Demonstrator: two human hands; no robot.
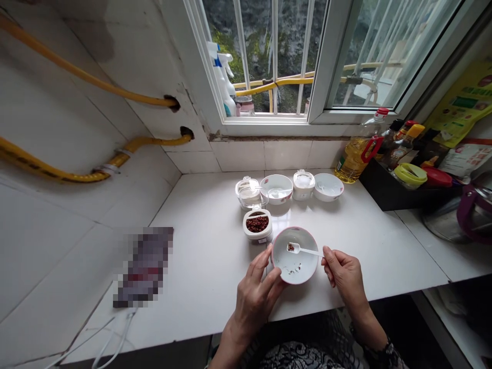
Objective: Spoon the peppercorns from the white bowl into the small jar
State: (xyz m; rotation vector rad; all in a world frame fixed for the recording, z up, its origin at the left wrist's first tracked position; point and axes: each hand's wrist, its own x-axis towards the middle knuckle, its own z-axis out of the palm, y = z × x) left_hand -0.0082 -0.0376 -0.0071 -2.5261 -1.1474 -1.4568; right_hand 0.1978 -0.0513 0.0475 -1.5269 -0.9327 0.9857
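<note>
A white bowl (302,270) with a pink rim stands near the counter's front edge, with a few dark red bits on its inside. My left hand (255,289) holds the bowl by its left rim, fingers and thumb curved against it. Pinched in my right hand (344,271) is the handle of a small white spoon (307,251), whose scoop hangs over the bowl and carries a few reddish-brown bits. Just behind and left of the bowl, an open white container (258,233) is filled with dark red peppercorn-like pieces.
Behind are a clear lidded container (249,195), a bowl with a spoon (276,195), a white jar (303,187) and another bowl (328,187). An oil bottle (351,159) and a black condiment rack (388,192) stand at right. A blurred dark object (145,271) lies left, near white cables.
</note>
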